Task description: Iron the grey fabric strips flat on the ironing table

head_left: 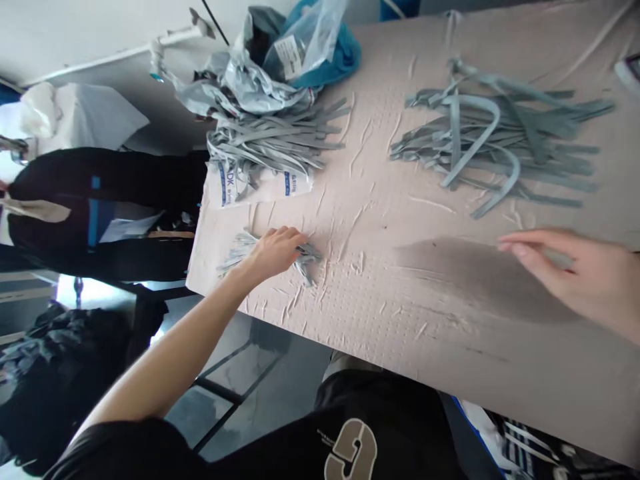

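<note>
My left hand (277,253) rests on a small bundle of thin grey fabric strips (240,248) near the table's left end. Its fingers curl over the bundle's middle, and strip ends stick out on both sides. Above the table at the right, my right hand (575,270) is held with thumb and forefinger together, and I see nothing between them. Beyond it lies a loose pile of grey-green fabric strips (530,143), some looped over the top. A thicker heap of grey strips (275,137) lies at the back left.
Grey and clear plastic bags (270,80) with blue material sit behind the left heap. A printed white bag (265,187) lies under that heap. Thread scraps litter the pale table (370,313). At the far left stands a person in dark clothes (110,200); dark cloth (65,360) is piled below.
</note>
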A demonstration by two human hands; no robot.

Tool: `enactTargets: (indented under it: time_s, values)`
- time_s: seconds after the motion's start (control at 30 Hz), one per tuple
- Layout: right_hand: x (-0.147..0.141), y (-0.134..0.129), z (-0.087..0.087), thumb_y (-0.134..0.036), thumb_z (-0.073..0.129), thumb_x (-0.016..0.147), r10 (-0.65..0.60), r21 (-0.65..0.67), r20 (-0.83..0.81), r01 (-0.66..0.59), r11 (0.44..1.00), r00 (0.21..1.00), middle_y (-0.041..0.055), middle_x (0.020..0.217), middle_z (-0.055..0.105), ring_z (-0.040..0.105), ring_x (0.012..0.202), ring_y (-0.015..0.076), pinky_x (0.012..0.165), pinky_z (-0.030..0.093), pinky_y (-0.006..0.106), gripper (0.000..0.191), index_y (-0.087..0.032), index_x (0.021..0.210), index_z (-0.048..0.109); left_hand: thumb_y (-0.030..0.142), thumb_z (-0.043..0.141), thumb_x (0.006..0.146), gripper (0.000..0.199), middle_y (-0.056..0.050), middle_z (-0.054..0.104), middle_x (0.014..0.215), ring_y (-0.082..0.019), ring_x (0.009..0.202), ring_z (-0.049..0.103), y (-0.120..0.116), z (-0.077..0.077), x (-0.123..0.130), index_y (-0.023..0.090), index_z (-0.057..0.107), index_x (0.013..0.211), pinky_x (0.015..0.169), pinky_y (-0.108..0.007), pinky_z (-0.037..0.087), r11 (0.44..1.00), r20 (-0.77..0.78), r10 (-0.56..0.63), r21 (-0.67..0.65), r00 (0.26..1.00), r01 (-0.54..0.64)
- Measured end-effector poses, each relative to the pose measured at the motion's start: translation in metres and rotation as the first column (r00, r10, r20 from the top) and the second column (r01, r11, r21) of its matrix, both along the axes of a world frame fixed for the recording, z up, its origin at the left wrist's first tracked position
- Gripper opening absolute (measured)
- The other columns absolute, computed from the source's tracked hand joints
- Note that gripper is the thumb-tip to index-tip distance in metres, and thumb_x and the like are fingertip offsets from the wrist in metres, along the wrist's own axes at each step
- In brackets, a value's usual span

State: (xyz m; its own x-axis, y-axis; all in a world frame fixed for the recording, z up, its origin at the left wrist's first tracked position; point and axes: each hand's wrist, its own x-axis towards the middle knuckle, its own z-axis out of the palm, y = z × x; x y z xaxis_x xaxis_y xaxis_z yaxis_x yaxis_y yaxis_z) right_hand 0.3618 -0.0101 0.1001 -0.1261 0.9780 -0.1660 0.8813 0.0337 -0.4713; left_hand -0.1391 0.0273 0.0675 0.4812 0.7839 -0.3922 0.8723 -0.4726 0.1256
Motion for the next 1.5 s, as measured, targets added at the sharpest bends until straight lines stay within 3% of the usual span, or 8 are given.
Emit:
enactTargets:
  time_s: [0.2, 0.47, 0.63, 0.83, 1.0, 1.17, 1.3, 1.5]
  values:
    - [-0.094, 0.009, 0.011, -0.044, 0.050, 0.099, 0.253, 0.007, -0.315, -0.264, 0.964, 0.915, 0.0041, 0.113, 0.075, 0.069, 0.102, 0.0192, 0.086, 0.056, 0.035, 0.031, -0.025, 0.109, 0.073, 0.022, 0.056, 0.097, 0.014, -0.006, 0.074, 0.100, -0.021, 0.097, 0.068, 0.006, 0.004, 0.018, 0.022, 0.070, 0.096, 0.085, -0.036, 0.050, 1.000, 0.143, -0.015, 0.018, 0.990, 0.013]
    - [-0.180, 0.011, 0.016, -0.048, 0.061, 0.095, 0.188, -0.109, -0.717, -0.374, 0.921, 0.671, 0.0091, 0.119, 0.071, 0.065, 0.110, 0.0222, 0.098, 0.051, 0.041, 0.038, -0.019, 0.118, 0.068, 0.020, 0.056, 0.097, 0.008, 0.000, 0.071, 0.086, -0.010, 0.076, 0.066, -0.024, 0.087, 0.085, 0.019, 0.063, 0.100, 0.069, -0.024, 0.051, 0.992, 0.647, 0.123, -0.089, 0.752, -0.087]
    - [-0.162, 0.007, 0.034, -0.045, 0.063, 0.093, -0.018, -0.202, -0.861, -0.309, 0.929, 0.509, 0.0023, 0.087, 0.070, 0.064, 0.086, 0.0159, 0.082, 0.048, 0.032, 0.029, -0.018, 0.089, 0.070, 0.022, 0.058, 0.097, 0.004, -0.002, 0.070, 0.084, -0.011, 0.076, 0.068, -0.030, 0.110, 0.100, 0.019, 0.059, 0.097, 0.072, -0.026, 0.055, 0.930, 0.699, 0.321, -0.359, 0.639, -0.075]
    - [-0.152, -0.009, 0.056, -0.037, 0.059, 0.097, -0.002, -0.156, -0.856, -0.255, 0.954, 0.517, -0.0012, 0.080, 0.065, 0.055, 0.074, 0.0099, 0.065, 0.039, 0.026, 0.022, -0.018, 0.087, 0.065, 0.030, 0.060, 0.098, 0.021, -0.003, 0.068, 0.089, -0.014, 0.080, 0.068, -0.027, 0.112, 0.121, 0.020, 0.052, 0.114, 0.070, -0.028, 0.059, 0.759, 0.722, 0.535, -0.639, 0.438, 0.126]
    - [-0.153, -0.015, 0.061, -0.031, 0.057, 0.098, 0.017, -0.080, -0.891, -0.194, 0.978, 0.453, -0.0015, 0.079, 0.061, 0.054, 0.074, 0.0095, 0.063, 0.039, 0.025, 0.018, -0.019, 0.086, 0.061, 0.031, 0.066, 0.096, 0.012, -0.001, 0.067, 0.081, -0.011, 0.071, 0.064, -0.021, 0.126, 0.142, 0.020, 0.063, 0.101, 0.062, -0.023, 0.053, 0.920, 0.745, 0.321, -0.393, 0.585, -0.005]
    - [-0.143, -0.015, 0.042, -0.050, 0.051, 0.102, -0.127, -0.148, -0.988, -0.343, 0.928, 0.083, 0.0023, 0.092, 0.065, 0.062, 0.088, 0.0132, 0.084, 0.047, 0.032, 0.035, -0.018, 0.094, 0.063, 0.020, 0.070, 0.092, 0.006, 0.000, 0.070, 0.081, -0.009, 0.067, 0.061, -0.012, 0.152, 0.154, 0.023, 0.075, 0.095, 0.062, -0.023, 0.051, 0.990, 0.779, 0.028, -0.108, 0.627, 0.089]
    - [-0.133, -0.009, 0.032, -0.053, 0.054, 0.100, -0.120, -0.140, -0.990, -0.490, 0.860, 0.073, -0.0002, 0.074, 0.062, 0.055, 0.072, 0.0104, 0.073, 0.041, 0.029, 0.040, -0.017, 0.087, 0.066, 0.020, 0.069, 0.093, 0.006, 0.003, 0.072, 0.074, -0.005, 0.049, 0.055, 0.005, 0.162, 0.167, 0.023, 0.074, 0.094, 0.044, -0.019, 0.043, 0.967, 0.836, 0.087, -0.201, 0.542, 0.155]
    - [-0.072, 0.014, 0.044, -0.060, 0.068, 0.088, -0.256, -0.269, -0.963, -0.262, 0.927, 0.083, -0.0030, 0.069, 0.055, 0.049, 0.065, 0.0102, 0.067, 0.042, 0.028, 0.041, -0.019, 0.086, 0.066, 0.037, 0.076, 0.090, 0.016, 0.000, 0.073, 0.082, -0.014, 0.073, 0.073, 0.053, 0.159, 0.210, 0.022, 0.071, 0.092, 0.069, -0.030, 0.060, 0.956, 0.951, 0.140, -0.202, 0.274, 0.213]
